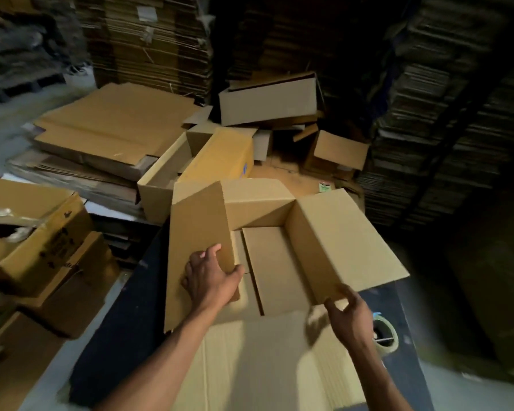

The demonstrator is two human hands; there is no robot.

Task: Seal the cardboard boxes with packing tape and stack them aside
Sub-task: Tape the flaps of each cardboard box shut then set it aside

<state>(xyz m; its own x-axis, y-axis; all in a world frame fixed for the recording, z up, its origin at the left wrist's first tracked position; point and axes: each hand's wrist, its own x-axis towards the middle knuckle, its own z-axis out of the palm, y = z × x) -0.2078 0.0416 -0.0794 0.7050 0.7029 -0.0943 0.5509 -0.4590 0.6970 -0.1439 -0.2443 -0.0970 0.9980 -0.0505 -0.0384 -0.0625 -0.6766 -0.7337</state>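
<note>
Cardboard box (267,262) sits open right in front of the person, on a dark table (122,327), all four top flaps up or splayed out. Nearest the camera, the near flap (258,360) lies flat toward the person, between the two forearms. Right hand (349,315) is at the near corner of the right flap (347,241), fingers curled loosely around that edge; it's blurred, so whether it truly grips cannot be told. Just beside that wrist, a roll of packing tape (385,336) rests on the table, untouched. Left hand (209,275) clamps the left flap (199,238), thumb on the inner face, fingers behind, the flap standing nearly upright. The hands are well apart, one on each side of the box. Further back, open boxes (220,155) lie tumbled together, flattened sheets (107,126) are piled at left, and tall stacks of flat cardboard (149,40) rise behind.
</note>
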